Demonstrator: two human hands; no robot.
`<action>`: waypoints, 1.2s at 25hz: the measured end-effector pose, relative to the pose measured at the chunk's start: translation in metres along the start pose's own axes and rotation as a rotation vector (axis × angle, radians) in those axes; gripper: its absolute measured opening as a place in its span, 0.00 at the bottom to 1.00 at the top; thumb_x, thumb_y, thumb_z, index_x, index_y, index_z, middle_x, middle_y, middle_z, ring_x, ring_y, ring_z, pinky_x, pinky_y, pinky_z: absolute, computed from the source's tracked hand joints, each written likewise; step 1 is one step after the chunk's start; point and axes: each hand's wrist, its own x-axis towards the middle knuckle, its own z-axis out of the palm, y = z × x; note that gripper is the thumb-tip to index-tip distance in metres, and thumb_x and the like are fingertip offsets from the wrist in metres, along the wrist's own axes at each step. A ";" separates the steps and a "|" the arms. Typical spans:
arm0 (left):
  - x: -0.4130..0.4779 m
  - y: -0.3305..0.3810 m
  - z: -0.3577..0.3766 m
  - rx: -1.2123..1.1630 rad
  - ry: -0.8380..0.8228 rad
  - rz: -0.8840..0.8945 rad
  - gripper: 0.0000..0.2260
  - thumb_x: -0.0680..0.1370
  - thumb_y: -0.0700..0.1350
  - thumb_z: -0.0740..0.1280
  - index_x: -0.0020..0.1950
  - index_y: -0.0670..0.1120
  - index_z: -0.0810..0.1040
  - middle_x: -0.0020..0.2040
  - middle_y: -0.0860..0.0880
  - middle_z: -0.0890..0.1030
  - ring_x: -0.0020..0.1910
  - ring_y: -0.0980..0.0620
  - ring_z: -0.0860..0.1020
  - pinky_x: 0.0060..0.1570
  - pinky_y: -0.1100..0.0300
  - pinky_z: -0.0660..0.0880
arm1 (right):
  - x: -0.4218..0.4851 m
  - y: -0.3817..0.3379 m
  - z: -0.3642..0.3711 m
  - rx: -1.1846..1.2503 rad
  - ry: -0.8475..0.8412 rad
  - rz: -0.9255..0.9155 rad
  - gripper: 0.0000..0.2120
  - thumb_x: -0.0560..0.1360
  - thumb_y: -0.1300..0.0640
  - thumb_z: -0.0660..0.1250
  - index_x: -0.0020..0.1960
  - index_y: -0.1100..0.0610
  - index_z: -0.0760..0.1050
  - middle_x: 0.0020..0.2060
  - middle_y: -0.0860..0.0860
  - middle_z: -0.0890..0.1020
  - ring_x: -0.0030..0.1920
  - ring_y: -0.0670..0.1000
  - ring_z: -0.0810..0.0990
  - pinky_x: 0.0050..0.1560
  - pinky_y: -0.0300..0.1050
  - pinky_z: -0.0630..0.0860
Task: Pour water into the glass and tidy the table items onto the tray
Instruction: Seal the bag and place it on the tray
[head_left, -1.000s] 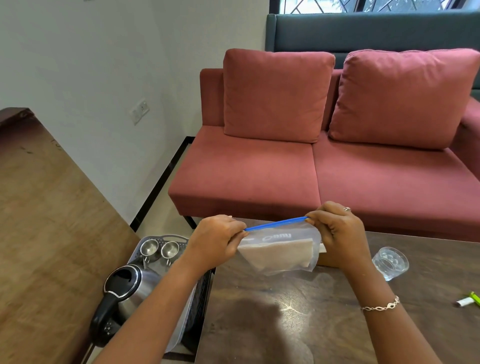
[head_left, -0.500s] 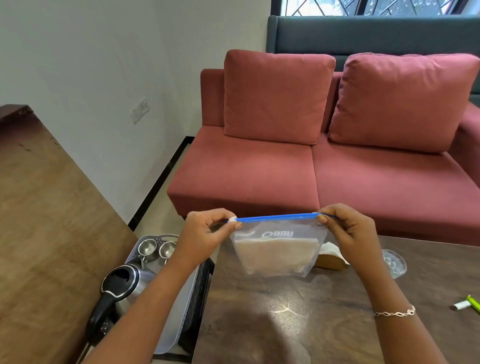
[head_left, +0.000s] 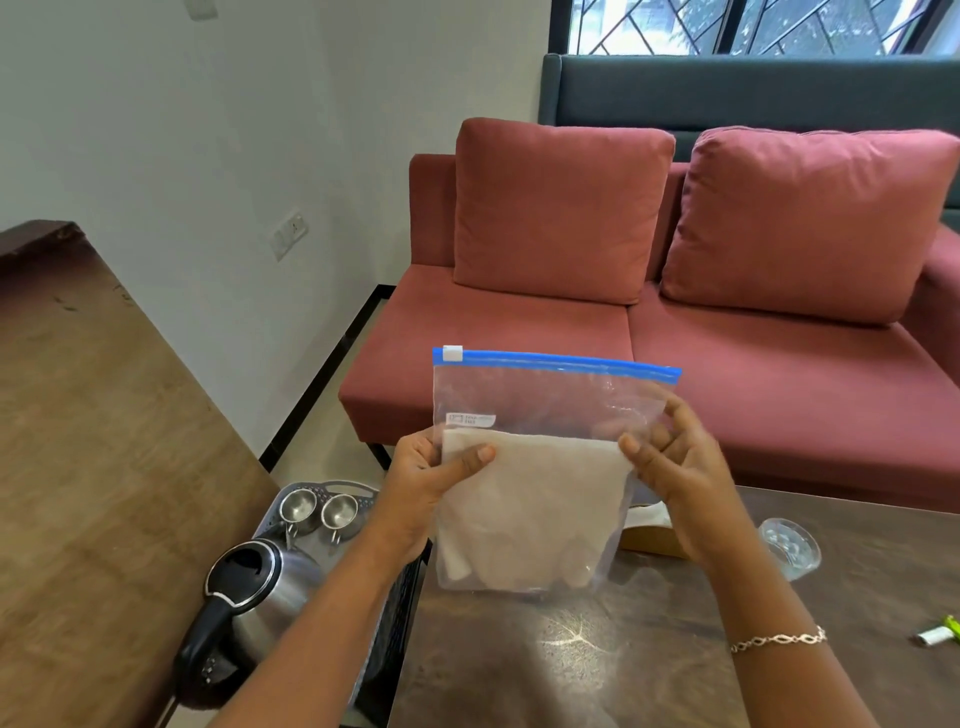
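Observation:
A clear zip bag with a blue seal strip and a white slider at its left end hangs upright above the dark table; a folded beige cloth lies inside. My left hand grips the bag's left edge, thumb across the front. My right hand pinches its right edge, fingers behind the plastic. A clear glass stands on the table at the right. The steel kettle with a black handle sits on a grey tray at lower left, beside two small steel cups.
A red sofa with two cushions stands just beyond the table. A wooden surface fills the left. A brown box lies behind the bag, and a white and green item lies near the table's right edge.
The bag was held by its seal strip with both hands at the top corners. Now it is raised and upright, and both hands have shifted down to its side edges.

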 end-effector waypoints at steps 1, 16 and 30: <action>-0.001 0.001 0.002 -0.017 0.006 0.003 0.07 0.66 0.41 0.73 0.43 0.47 0.83 0.40 0.48 0.85 0.39 0.52 0.83 0.35 0.62 0.79 | -0.003 0.003 0.002 -0.005 -0.010 0.008 0.28 0.63 0.53 0.76 0.59 0.53 0.70 0.40 0.52 0.84 0.42 0.49 0.83 0.43 0.40 0.79; 0.000 -0.014 0.007 0.186 0.157 0.188 0.13 0.70 0.33 0.71 0.51 0.47 0.81 0.44 0.43 0.80 0.43 0.53 0.77 0.47 0.60 0.75 | -0.009 0.014 -0.001 -0.372 0.141 -0.078 0.17 0.68 0.70 0.70 0.45 0.47 0.80 0.37 0.45 0.82 0.35 0.46 0.75 0.38 0.38 0.76; 0.015 -0.018 -0.020 0.824 0.152 0.328 0.08 0.69 0.35 0.73 0.42 0.47 0.81 0.50 0.60 0.78 0.56 0.54 0.76 0.50 0.59 0.75 | -0.003 0.032 -0.006 -0.898 0.034 -0.205 0.06 0.71 0.56 0.70 0.40 0.57 0.75 0.49 0.41 0.79 0.50 0.41 0.79 0.54 0.45 0.75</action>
